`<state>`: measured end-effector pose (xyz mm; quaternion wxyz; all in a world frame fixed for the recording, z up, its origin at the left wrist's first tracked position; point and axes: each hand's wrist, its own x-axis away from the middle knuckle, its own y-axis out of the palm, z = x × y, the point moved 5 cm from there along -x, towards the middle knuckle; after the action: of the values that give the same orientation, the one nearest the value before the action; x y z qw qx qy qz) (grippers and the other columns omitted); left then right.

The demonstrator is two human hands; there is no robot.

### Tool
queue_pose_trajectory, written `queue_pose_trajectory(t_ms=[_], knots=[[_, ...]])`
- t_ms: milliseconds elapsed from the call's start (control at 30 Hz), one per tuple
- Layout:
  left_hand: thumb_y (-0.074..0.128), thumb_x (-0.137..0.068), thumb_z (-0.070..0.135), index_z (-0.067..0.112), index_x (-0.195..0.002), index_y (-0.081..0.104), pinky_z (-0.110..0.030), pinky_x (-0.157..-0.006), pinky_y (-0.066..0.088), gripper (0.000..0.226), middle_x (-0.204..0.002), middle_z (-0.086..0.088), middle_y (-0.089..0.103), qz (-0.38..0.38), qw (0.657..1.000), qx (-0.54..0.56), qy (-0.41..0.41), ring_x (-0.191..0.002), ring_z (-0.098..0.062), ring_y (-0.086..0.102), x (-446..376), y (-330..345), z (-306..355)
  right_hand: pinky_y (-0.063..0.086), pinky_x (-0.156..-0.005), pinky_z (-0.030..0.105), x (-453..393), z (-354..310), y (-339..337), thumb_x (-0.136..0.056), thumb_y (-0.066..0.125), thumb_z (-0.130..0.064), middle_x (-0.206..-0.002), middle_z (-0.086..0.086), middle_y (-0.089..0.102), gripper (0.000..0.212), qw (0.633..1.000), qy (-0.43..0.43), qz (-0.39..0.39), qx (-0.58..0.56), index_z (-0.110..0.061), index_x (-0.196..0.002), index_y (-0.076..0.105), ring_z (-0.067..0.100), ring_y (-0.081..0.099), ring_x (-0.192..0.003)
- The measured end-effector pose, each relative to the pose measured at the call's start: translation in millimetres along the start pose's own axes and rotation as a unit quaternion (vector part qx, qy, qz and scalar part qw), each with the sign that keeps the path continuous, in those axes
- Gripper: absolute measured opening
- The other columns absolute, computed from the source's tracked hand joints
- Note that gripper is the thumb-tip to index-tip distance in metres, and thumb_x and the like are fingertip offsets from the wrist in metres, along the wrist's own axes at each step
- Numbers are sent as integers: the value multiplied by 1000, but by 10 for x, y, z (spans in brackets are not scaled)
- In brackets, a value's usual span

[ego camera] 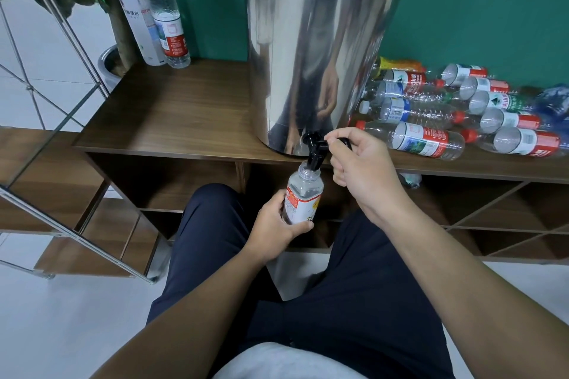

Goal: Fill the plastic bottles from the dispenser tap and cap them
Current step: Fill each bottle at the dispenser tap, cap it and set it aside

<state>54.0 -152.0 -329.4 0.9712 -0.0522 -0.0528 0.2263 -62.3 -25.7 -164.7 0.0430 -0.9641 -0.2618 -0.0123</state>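
Left hand (278,218) wraps fingers round clear plastic bottle with red-white label (303,195), keeping uncapped mouth under black tap spout (314,154). Right hand (358,168) pinches black tap lever (337,142) on steel dispenser drum (320,40), likely controlling flow.

The uncapped clear bottle (303,194) stood upright with its mouth just under the steel dispenser's (320,40) black tap (314,149).
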Motion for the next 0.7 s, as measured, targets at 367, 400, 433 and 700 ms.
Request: queue_pose_trajectory(t_ms=[367, 400, 433, 700], knots=[[101, -81, 12, 26, -135, 66, -35, -106, 62, 65, -125, 12, 79, 3, 1000, -10, -3, -117, -7, 75, -13, -5, -39, 31, -53, 30, 11, 11, -11, -109, 67, -23, -58, -10, 45, 11, 999, -3, 31, 25, -18, -108, 76, 9, 37, -50], [101, -81, 12, 26, -135, 66, -34, -106, 62, 65, -125, 12, 79, 2, 1000, -11, -3, -117, -6, 75, -11, 0, -40, 34, -56, 29, 5, 8, -20, -108, 68, -26, -58, -12, 48, 11, 999, -8, 36, 39, -20, -107, 77, 6, 41, -50], [100, -82, 12, 26, -135, 66, -33, -106, 61, 65, -125, 12, 79, 1, 1000, -11, -4, -117, -6, 75, -8, 3, -38, 36, -57, 28, 4, 2, -24, -108, 68, -27, -59, -15, 50, 11, 998, -11, 39, 50, -21, -106, 78, 4, 44, -51], [101, -81, 12, 26, -133, 67, -30, -104, 61, 63, -123, 11, 80, -2, 1000, -20, -4, -116, -6, 75, -16, 5, -50, 34, -52, 27, 3, -35, -12, -107, 67, -19, -56, -11, 47, 13, 998, -10, 41, 50, -20, -100, 78, 5, 40, -47]])
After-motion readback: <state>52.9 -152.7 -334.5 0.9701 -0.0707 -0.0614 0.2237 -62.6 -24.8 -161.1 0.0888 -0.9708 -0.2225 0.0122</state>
